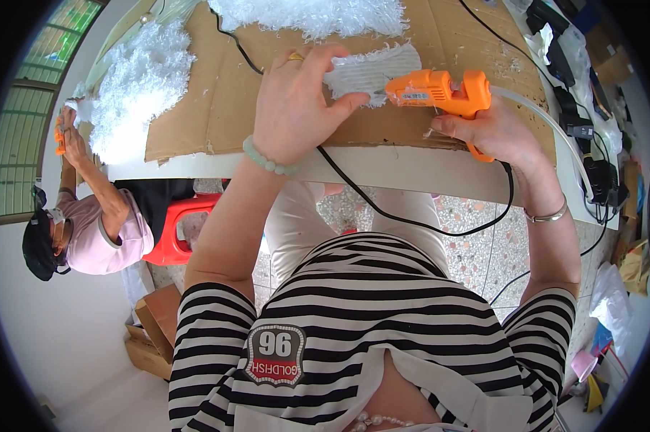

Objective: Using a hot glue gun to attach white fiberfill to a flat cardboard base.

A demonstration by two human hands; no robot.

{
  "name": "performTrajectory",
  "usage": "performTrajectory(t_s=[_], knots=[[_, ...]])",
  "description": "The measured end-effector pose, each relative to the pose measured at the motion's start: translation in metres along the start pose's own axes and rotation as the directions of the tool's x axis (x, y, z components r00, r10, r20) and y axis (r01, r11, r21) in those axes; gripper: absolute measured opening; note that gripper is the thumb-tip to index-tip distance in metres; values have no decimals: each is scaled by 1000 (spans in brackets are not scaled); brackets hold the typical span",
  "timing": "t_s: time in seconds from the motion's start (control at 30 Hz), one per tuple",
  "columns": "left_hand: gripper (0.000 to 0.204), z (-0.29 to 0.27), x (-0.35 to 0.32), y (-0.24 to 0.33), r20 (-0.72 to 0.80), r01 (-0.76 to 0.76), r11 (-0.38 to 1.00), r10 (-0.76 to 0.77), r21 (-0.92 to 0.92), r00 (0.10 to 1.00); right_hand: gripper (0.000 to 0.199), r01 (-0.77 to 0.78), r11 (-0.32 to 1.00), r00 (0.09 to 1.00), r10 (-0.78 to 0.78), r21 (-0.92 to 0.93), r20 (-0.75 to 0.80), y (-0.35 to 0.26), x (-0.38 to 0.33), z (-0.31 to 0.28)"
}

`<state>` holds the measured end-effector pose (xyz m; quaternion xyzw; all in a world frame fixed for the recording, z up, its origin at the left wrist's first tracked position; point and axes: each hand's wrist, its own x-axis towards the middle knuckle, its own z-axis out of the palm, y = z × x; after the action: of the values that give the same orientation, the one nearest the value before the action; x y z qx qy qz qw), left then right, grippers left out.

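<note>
My right hand [503, 129] is closed round the handle of an orange hot glue gun [440, 92]. Its nozzle points left, over the lower edge of a small white, ribbed piece of fabric with a fringed border [379, 66]. My left hand [294, 101] lies over the left side of that piece, thumb and forefinger spread apart, the other fingers partly hidden behind the hand. Under the fabric is a brown cardboard sheet [231, 119]. A black cord hangs from the gun's handle in a loop below the table edge.
Piles of fluffy white material [141, 86] lie at the left and another fluffy heap [310, 16] at the back. Black cables and a power adapter [602, 176] crowd the right edge. At the left a co-worker [98, 223] sits on a red stool [184, 227], holding an orange tool.
</note>
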<state>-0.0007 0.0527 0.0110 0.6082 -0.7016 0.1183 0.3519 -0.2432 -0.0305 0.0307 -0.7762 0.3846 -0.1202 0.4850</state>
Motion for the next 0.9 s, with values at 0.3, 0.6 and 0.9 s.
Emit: performTrajectory(t_s=[0.3, 0.6, 0.9], knots=[[43, 13, -4, 3, 162, -137, 988, 148, -76, 976, 31, -84, 996, 996, 85, -36, 32, -4, -1, 1], [40, 16, -6, 1, 161, -118, 989, 132, -92, 978, 30, -162, 972, 987, 163, -169, -6, -15, -8, 4], [40, 19, -8, -1, 142, -107, 989, 120, -98, 983, 25, -100, 979, 995, 98, -178, -21, -10, -8, 8]])
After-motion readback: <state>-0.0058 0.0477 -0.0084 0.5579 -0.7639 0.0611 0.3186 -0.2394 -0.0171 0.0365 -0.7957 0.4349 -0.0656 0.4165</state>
